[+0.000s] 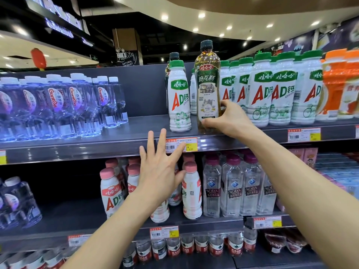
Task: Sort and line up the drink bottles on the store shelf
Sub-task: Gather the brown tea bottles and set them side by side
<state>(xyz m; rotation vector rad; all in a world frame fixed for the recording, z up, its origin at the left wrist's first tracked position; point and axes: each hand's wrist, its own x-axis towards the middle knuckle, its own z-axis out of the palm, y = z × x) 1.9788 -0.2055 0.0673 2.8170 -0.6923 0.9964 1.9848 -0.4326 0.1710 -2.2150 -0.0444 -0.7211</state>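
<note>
A tall amber bottle point(207, 82) with a dark cap stands at the front of the top shelf point(124, 131), and my right hand point(227, 118) grips its lower part. Just left of it stands a single white AD bottle point(179, 98) with a green cap. Another dark-capped bottle point(173, 56) is partly hidden behind that one. To the right runs a row of white green-capped AD bottles point(272, 90). My left hand point(159, 167) is raised below the shelf edge, fingers spread, holding nothing.
Clear water bottles point(58, 105) fill the top shelf's left end, with a bare gap between them and the AD bottle. Orange-labelled bottles point(338, 84) stand at far right. The lower shelf holds pink-capped AD bottles point(191, 191) and soda water bottles point(235, 187).
</note>
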